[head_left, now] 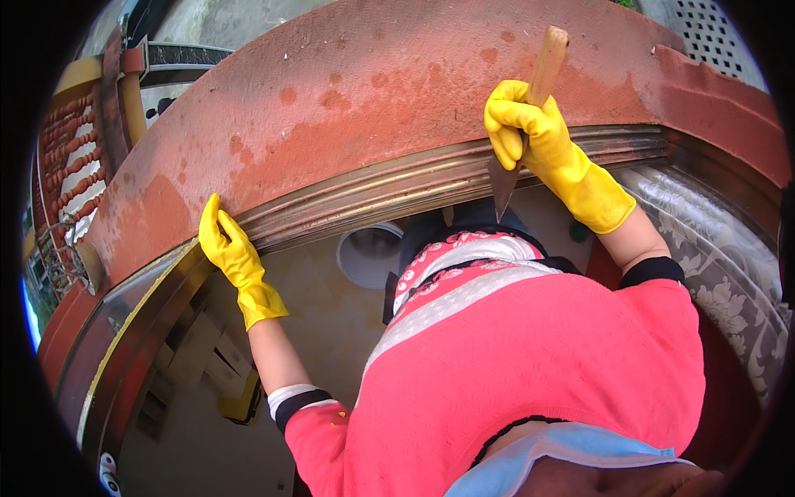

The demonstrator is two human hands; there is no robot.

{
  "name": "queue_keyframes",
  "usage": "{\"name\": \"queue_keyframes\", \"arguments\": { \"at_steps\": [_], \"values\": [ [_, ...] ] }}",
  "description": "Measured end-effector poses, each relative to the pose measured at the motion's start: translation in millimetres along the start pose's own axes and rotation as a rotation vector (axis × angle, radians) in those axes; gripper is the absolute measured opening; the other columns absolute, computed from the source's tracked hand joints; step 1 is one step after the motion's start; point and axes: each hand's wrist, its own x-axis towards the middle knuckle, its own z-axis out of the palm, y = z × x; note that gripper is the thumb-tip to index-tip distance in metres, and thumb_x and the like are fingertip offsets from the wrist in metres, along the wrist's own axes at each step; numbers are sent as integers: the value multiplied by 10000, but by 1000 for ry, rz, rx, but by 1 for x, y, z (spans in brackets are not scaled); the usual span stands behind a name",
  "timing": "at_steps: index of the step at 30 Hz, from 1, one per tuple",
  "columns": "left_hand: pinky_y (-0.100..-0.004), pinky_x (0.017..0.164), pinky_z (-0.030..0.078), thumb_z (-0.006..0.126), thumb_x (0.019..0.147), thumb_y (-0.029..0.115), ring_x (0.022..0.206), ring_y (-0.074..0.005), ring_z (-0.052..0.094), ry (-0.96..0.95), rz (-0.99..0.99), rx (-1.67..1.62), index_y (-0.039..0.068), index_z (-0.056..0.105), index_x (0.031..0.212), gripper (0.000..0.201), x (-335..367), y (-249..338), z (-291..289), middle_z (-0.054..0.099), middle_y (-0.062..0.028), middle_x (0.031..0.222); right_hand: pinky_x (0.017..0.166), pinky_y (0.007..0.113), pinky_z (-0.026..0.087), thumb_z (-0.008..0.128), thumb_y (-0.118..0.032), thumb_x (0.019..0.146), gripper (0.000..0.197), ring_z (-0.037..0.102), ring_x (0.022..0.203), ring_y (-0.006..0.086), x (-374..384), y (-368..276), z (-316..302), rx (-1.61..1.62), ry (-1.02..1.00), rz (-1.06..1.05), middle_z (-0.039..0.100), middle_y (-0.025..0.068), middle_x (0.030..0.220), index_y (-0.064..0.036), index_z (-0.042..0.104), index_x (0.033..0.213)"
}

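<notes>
In yellow rubber gloves, both my hands are at a window sill. My right hand (pixel 530 137) is closed around a scraper (pixel 547 66) with a wooden handle. The handle points up and away, while its dark, pointed blade hangs down over the grooved metal window track (pixel 389 193). Whether the blade tip touches the track I cannot tell. Farther left, my left hand (pixel 230 255) rests by the track, against the end of the sliding window sash (pixel 137 323). Its fingers are stretched out and it holds nothing visible.
Beyond the track runs a wide reddish outer ledge (pixel 348 99) with darker damp-looking patches. A patterned lace curtain (pixel 725 273) hangs at the right. On the floor below stands a round white bucket (pixel 352 263). Red turned balusters (pixel 76 153) show outside at the left.
</notes>
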Motion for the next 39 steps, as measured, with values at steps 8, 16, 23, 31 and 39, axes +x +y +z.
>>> {"name": "queue_keyframes", "arguments": {
  "at_steps": [8,16,23,31,39],
  "values": [
    [-342,967,481,585,959,22,1037,-263,654,-4,23,20,0,683,1173,236,-2,-4,0,699,-131,1153,372,294,266,492,-217,976,311,301,361,142,-13,15,-74,498,111,-154,358,11,466,-77,491,699],
    [-341,1002,454,582,976,55,1083,-257,633,-69,28,40,14,683,1187,238,1,-13,3,685,-121,1187,396,322,311,548,-215,931,260,369,379,176,10,42,-3,566,56,-130,377,22,465,-62,515,724],
    [-345,988,468,566,989,54,1065,-261,647,-107,32,60,-6,666,1205,245,2,-3,-1,690,-136,1187,389,295,263,484,-245,984,294,297,376,140,-87,-30,-163,309,374,-308,351,7,465,-78,515,745],
    [-349,1022,442,553,1002,83,1109,-257,627,-143,43,80,2,666,1223,261,2,-8,-1,679,-131,1221,423,309,275,504,-253,961,318,295,390,155,-86,15,-129,584,483,-286,340,7,471,-84,500,691],
    [-358,1030,435,550,1008,107,1112,-274,622,-148,50,107,9,660,1232,268,0,-8,-3,676,-131,1221,413,283,243,525,-229,934,273,271,398,124,-88,-16,-162,398,676,-230,311,-24,474,-86,496,704]
  ]
}}
